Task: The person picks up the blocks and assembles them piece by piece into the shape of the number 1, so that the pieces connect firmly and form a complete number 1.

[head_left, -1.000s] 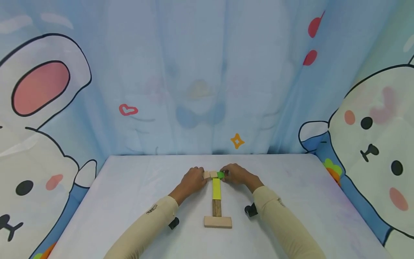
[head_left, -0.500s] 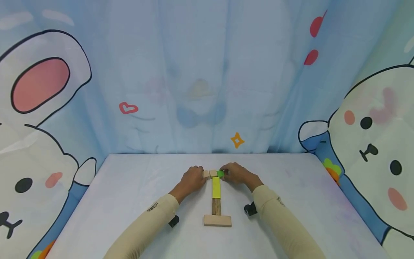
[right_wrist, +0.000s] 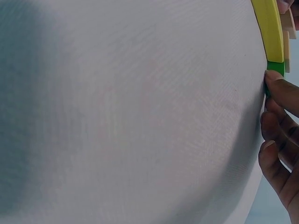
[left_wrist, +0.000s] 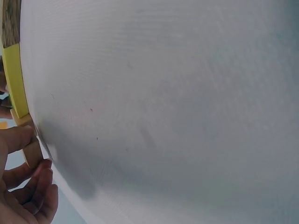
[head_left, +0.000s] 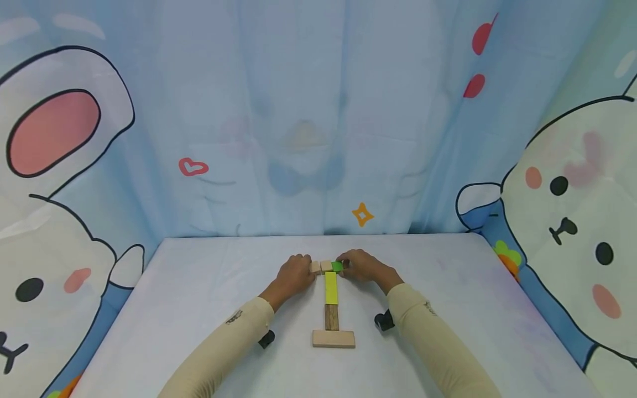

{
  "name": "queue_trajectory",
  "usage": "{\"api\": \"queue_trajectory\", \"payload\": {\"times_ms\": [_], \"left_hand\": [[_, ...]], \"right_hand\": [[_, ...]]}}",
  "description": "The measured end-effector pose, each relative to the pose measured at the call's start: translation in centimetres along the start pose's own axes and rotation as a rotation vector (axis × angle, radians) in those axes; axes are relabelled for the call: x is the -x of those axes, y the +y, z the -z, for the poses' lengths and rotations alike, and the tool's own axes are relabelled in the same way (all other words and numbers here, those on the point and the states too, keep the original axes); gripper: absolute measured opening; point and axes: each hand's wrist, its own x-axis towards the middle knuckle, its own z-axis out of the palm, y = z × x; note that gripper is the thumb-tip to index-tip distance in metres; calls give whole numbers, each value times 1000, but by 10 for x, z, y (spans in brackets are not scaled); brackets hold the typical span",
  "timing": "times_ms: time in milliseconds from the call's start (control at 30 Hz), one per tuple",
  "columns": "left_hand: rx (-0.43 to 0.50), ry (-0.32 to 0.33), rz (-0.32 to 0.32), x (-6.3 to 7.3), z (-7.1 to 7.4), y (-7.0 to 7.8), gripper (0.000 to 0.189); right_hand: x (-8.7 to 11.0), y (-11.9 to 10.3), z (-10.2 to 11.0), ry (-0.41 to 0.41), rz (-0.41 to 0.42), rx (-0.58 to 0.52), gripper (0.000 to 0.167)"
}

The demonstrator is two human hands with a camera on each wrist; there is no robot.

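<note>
Toward the back of the table, my left hand (head_left: 294, 273) pinches a small pale wooden block (left_wrist: 32, 154), with the thumb on its near face in the left wrist view. Across from it, my right hand (head_left: 365, 266) pinches a green block (right_wrist: 275, 68) between thumb and fingers. A second pale block (head_left: 325, 266) sits between these two, forming a short row. From that row a yellow block (head_left: 331, 287) runs toward me, end to end with a brown wood-grain block (head_left: 331, 317). A longer pale block (head_left: 333, 339) lies crosswise at the near end.
White cloth covers the table (head_left: 209, 287). Behind its far edge hangs a blue curtain (head_left: 298, 83) printed with cartoon animals. Black wrist cameras stick out below both sleeves, the left one (head_left: 266, 339) and the right one (head_left: 384, 320), on either side of the blocks.
</note>
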Motion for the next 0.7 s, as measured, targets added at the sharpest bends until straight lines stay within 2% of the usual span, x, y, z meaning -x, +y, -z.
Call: {"api": "queue_trajectory", "payload": {"times_ms": [367, 700], "left_hand": [[-7, 5, -17, 3, 6, 4, 22], [-31, -29, -6, -1, 2, 5, 23]], "right_hand": [[0, -1, -1, 8, -8, 1, 40], [-1, 1, -2, 11, 0, 9, 40]]}}
